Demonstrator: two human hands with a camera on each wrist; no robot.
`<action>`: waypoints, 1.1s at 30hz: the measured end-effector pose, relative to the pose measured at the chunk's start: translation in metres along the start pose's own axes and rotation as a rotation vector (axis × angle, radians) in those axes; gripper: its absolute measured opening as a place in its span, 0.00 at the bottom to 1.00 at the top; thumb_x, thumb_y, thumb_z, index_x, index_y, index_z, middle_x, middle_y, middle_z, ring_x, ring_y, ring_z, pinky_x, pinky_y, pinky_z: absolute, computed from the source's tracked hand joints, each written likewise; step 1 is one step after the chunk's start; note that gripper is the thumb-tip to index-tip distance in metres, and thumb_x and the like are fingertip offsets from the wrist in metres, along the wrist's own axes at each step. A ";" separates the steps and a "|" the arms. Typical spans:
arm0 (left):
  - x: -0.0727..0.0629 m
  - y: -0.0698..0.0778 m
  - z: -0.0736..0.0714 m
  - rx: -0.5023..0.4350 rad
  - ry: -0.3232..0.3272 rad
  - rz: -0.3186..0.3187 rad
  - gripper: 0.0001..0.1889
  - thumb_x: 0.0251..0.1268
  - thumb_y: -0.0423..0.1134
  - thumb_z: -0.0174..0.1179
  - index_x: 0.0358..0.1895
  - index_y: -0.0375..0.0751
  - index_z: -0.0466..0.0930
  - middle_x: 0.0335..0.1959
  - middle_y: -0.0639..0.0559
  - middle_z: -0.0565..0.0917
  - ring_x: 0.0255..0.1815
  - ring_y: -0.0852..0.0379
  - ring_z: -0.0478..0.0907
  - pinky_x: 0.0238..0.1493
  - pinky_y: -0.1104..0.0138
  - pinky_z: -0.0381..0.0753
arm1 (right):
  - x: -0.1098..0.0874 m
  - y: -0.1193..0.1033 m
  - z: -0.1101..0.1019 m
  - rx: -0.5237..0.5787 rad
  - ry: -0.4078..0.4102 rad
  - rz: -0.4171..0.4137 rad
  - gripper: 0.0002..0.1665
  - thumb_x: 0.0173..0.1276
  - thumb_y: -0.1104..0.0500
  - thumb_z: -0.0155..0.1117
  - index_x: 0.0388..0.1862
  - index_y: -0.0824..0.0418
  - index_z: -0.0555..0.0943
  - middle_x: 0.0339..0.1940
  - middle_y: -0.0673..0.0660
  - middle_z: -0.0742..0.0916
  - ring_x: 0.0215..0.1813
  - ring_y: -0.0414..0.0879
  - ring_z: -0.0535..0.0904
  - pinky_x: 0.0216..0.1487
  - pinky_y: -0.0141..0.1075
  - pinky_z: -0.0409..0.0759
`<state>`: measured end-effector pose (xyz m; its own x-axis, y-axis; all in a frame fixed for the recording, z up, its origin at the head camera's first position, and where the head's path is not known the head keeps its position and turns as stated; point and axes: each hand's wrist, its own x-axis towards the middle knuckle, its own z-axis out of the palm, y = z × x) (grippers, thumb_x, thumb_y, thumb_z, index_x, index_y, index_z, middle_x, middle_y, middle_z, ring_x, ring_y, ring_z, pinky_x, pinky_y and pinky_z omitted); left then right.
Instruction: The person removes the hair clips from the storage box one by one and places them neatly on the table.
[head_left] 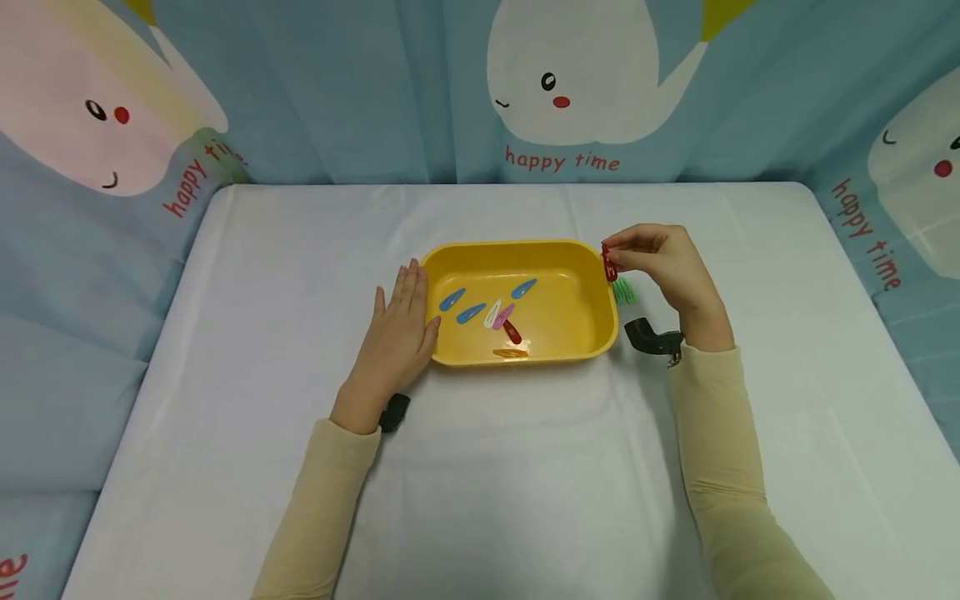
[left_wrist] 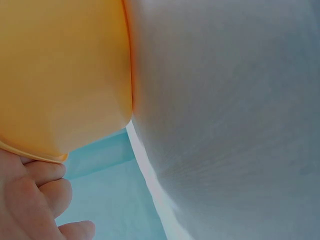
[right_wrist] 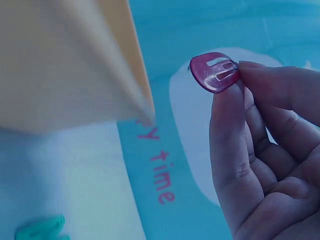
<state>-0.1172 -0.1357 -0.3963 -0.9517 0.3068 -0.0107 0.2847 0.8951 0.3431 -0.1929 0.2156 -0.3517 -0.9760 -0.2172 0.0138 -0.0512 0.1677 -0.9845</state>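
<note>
A yellow plastic basin (head_left: 570, 333) holds several snap hair clips: blue ones (head_left: 471, 313), a white one (head_left: 491, 314), a pink one (head_left: 504, 316), a red one (head_left: 512, 332) and an orange one (head_left: 511, 353). My left hand (head_left: 401, 333) rests against the basin's left rim with its fingers extended. Just above the right rim, my right hand (head_left: 667, 265) pinches a red hair clip (right_wrist: 215, 72) between thumb and forefinger. Green hair clips (head_left: 624, 291) lie on the table outside the basin, below that hand.
White cloth covers the table (head_left: 525, 467). Behind it and at both sides hangs a blue curtain (head_left: 360, 100) with whale prints. A black wrist camera (head_left: 651, 337) sits beside the right wrist, close to the basin's right side.
</note>
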 end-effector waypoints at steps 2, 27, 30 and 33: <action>0.001 0.001 0.001 0.000 0.000 0.000 0.35 0.75 0.45 0.40 0.74 0.30 0.37 0.76 0.42 0.35 0.75 0.49 0.31 0.70 0.47 0.33 | -0.002 0.003 -0.005 0.014 0.005 -0.001 0.06 0.62 0.69 0.64 0.37 0.71 0.84 0.29 0.53 0.87 0.31 0.45 0.82 0.39 0.31 0.81; 0.001 -0.001 0.003 -0.015 0.015 0.003 0.35 0.75 0.44 0.39 0.74 0.30 0.35 0.76 0.43 0.34 0.75 0.50 0.29 0.70 0.47 0.33 | -0.004 0.036 -0.051 -0.121 0.102 0.229 0.06 0.63 0.66 0.64 0.33 0.60 0.87 0.28 0.44 0.87 0.32 0.38 0.82 0.38 0.27 0.79; 0.002 -0.001 0.004 -0.018 0.016 0.003 0.35 0.75 0.44 0.39 0.74 0.30 0.35 0.76 0.43 0.35 0.76 0.50 0.30 0.70 0.47 0.33 | -0.004 0.044 -0.054 -0.118 0.109 0.281 0.07 0.63 0.66 0.64 0.32 0.58 0.88 0.28 0.43 0.87 0.32 0.38 0.81 0.38 0.27 0.79; 0.002 -0.001 0.004 -0.021 0.021 0.006 0.35 0.75 0.44 0.39 0.74 0.30 0.36 0.76 0.43 0.35 0.76 0.49 0.31 0.70 0.47 0.33 | -0.004 0.051 -0.056 -0.125 0.119 0.311 0.08 0.63 0.66 0.64 0.31 0.56 0.88 0.27 0.43 0.86 0.31 0.38 0.80 0.36 0.26 0.78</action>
<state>-0.1188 -0.1343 -0.4002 -0.9523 0.3050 0.0114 0.2882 0.8862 0.3629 -0.2037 0.2784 -0.3918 -0.9663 -0.0246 -0.2561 0.2344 0.3258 -0.9159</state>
